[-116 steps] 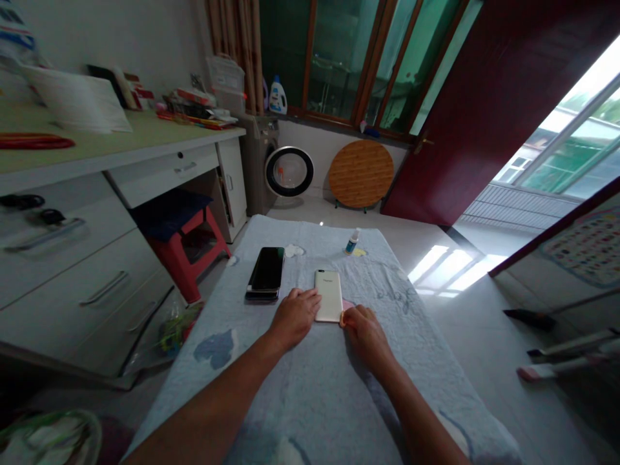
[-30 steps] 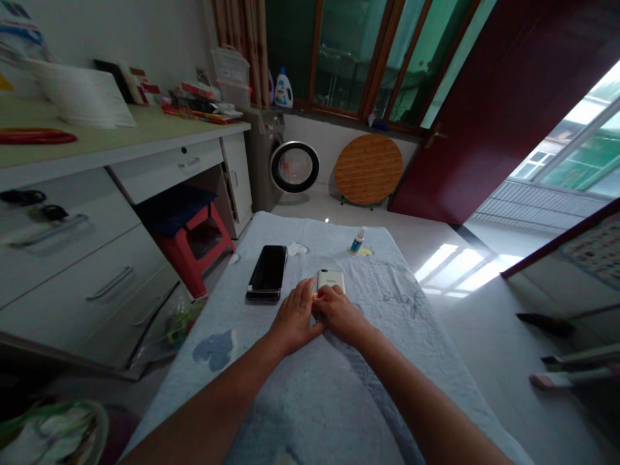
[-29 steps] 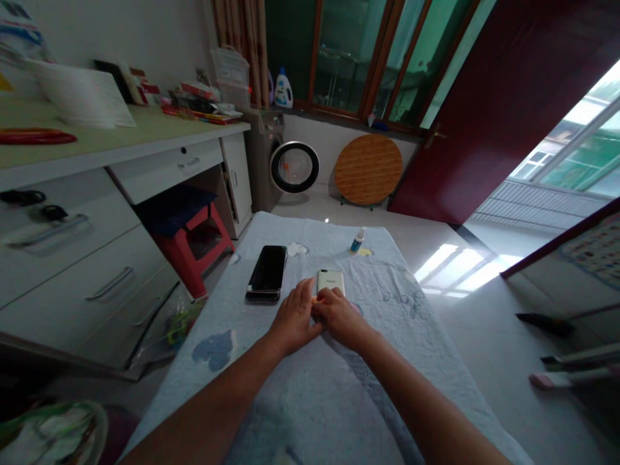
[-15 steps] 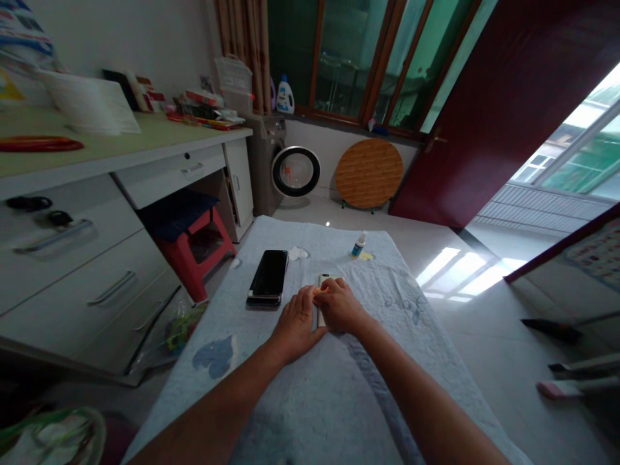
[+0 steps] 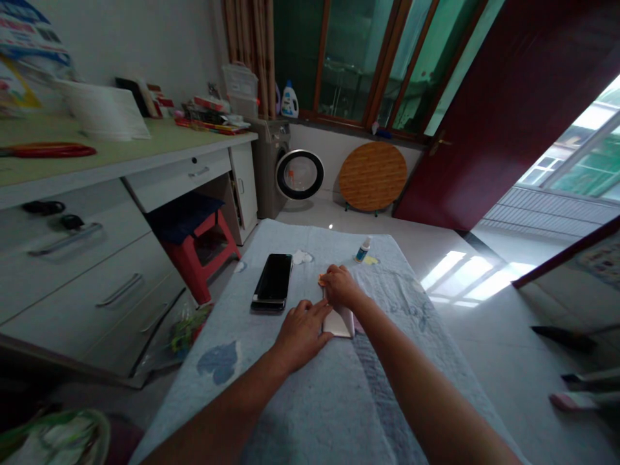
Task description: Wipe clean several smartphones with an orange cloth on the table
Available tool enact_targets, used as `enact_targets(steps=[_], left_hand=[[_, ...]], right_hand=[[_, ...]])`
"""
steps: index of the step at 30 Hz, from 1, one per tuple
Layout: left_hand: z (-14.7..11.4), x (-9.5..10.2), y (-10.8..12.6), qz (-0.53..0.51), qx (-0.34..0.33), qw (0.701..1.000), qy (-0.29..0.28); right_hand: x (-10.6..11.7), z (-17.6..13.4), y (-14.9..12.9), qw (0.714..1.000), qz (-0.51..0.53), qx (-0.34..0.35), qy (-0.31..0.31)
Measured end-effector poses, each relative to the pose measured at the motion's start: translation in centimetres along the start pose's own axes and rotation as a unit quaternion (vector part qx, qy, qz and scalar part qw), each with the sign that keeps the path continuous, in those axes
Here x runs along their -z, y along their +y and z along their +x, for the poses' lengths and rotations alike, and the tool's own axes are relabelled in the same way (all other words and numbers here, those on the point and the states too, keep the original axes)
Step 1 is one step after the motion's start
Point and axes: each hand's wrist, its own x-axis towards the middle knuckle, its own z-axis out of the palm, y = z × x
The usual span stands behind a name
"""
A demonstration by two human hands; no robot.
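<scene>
A pale gold phone [image 5: 338, 324] lies back up on the cloth-covered table, partly hidden by my hands. My left hand [image 5: 301, 330] rests at its left side, fingers spread and thumb touching near its lower edge. Over the phone's far end, my right hand [image 5: 341, 286] pinches a small orange cloth [image 5: 321, 279], of which only a bit shows. To the left lies a dark-screened phone [image 5: 274, 278], seemingly stacked on another device. A small spray bottle [image 5: 363, 250] with a blue label stands beyond my right hand.
The table has a light blue patterned cover [image 5: 285, 413]. On the left, a desk [image 5: 179, 155] with drawers carries a paper roll [image 5: 99, 111] and red-handled scissors [image 5: 53, 150]. A red stool [image 5: 203, 248] stands under it. Behind are a washing machine [image 5: 269, 165] with its door open and a round wooden tabletop [image 5: 372, 175].
My hands have moved apart. The right, with the orange cloth, has shifted toward the phone's far end; the left has flattened and spread its fingers, uncovering the phone's near end.
</scene>
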Motion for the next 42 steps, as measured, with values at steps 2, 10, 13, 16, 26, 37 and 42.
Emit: enact_targets(steps=[2,10,13,16,26,37,42], left_hand=[[0.0,0.1,0.0,0.004,0.003,1.000,-0.001],[0.0,-0.1,0.0,0.002,0.003,1.000,-0.001],[0.0,-0.3,-0.1,-0.013,-0.001,1.000,0.017],[0.0,-0.6,-0.2,-0.022,0.001,0.999,0.024],[0.0,-1.1,-0.4,-0.013,0.000,0.999,0.034],[0.1,-1.0,-0.4,-0.013,0.003,0.999,0.031],[0.1,-1.1,-0.4,-0.021,0.001,0.999,0.034]], right_hand=[[0.1,-0.1,0.1,1.000,-0.003,-0.011,-0.005],[0.1,0.3,0.2,0.998,-0.013,-0.053,-0.014],[0.1,0.8,0.4,0.998,-0.017,-0.063,-0.013],[0.2,0.8,1.0,0.996,-0.021,-0.086,-0.013],[-0.7,-3.4,2.6,0.981,-0.019,-0.190,0.032],[-1.1,-9.3,-1.6,0.970,0.035,-0.226,0.088],[-1.6,-13.4,-3.7,0.969,0.050,-0.221,0.100]])
